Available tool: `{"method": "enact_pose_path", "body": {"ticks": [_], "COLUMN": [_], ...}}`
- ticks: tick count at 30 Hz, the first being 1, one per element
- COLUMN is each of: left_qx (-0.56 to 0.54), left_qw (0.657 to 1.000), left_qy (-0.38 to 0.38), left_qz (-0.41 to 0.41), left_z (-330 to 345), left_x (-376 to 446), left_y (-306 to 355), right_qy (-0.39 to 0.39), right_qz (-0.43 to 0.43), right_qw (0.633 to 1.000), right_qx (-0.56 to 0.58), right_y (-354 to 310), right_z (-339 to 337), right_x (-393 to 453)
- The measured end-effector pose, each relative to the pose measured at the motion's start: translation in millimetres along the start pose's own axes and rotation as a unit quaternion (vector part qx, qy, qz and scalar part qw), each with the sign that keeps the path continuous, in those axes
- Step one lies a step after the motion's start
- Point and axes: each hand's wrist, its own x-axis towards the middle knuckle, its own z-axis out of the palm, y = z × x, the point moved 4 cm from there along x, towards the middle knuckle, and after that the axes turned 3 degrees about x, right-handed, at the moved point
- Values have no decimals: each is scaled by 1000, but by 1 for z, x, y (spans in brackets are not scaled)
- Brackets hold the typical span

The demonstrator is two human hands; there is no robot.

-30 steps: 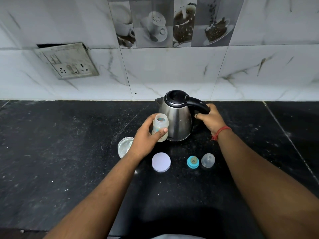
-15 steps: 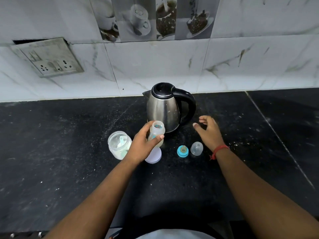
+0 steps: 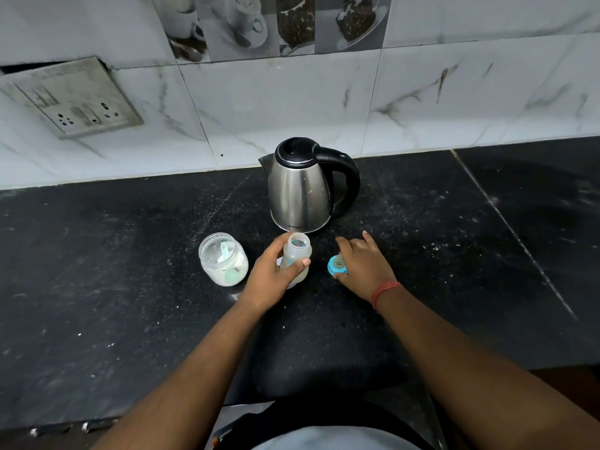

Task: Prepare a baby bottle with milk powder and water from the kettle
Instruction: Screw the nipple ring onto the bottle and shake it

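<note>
Now the step in hand looks like capping: kettle (image 3: pixel 300 190) stands upright on the black counter (image 3: pixel 97 287) w/ its lid shut and handle free, so I judge the water is already in and the blue nipple ring (image 3: pixel 337 266) goes on next.

Left hand (image 3: pixel 271 276) has its grip wrapped round the baby bottle (image 3: pixel 296 256), thumb across the near side, fingers behind. Bottle sits just in front of the kettle, base low at the counter; can't tell if it touches, a pale lid disc shows under the hand. Its long axis runs near vertical, open mouth pointing up and tipped slightly away toward the kettle. Cloudy liquid shows in the lower part.

Right hand (image 3: pixel 360 266) is in front of the kettle and to its right, just right of the bottle, palm down over the ring. Fingers curl round the far side, but whether the grip has closed on it, can't tell. The ring shows its blue face up.

To do it well, probably: pinch the ring by its rim, not the teat, bring it square over the mouth, keep the bottle plumb so the threads catch w/o crossing, and hold the bottle low so nothing slops. Turn till snug.

Powder jar (image 3: pixel 223 259) w/ a scoop inside stands open, in front of the kettle and to its left, apart from the left hand.
</note>
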Motion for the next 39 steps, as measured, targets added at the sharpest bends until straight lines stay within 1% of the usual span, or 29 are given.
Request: {"method": "enact_pose_path", "body": {"ticks": [4, 6, 8, 11, 13, 16, 18, 24, 29, 35, 39], "left_qx": [-3, -9, -16, -16, -18, -21, -30, -38, -21, -18, -2], "left_qw": [1000, 1000, 1000, 999, 999, 998, 998, 998, 998, 998, 998], "left_qy": [11, 16, 22, 34, 39, 50, 56, 51, 57, 62, 48], "left_qz": [1, 2, 0, -3, -4, -12, -18, -9, 15, 25, 34], "left_z": [-5, -9, -14, -20, -22, -24, -24, -23, -26, -31, -33], "left_x": [-6, -8, -10, -10, -10, -10, -9, -3, 2, 8, 13], "left_y": [2, 2, 2, -2, -2, 0, 0, 8, 24, 34, 35], "right_qy": [3, 16, 44, 81, 90, 86, 73, 40, 3, -7, -18], "right_qz": [9, 41, 69, 80, 62, 24, 1, -57, -69, -71, -88], "right_qw": [999, 992, 972, 928, 904, 879, 876, 905, 919, 922, 926], "right_qx": [39, 120, 221, 354, 413, 469, 476, 420, 389, 380, 368], "right_y": [-5, -7, -9, -20, -31, -47, -56, -75, -81, -80, -80], "right_z": [-5, -12, -24, -46, -63, -86, -97, -111, -113, -122, -129], "right_x": [4, 5, 6, 12, 17, 22, 24, 30, 34, 39, 42]}}
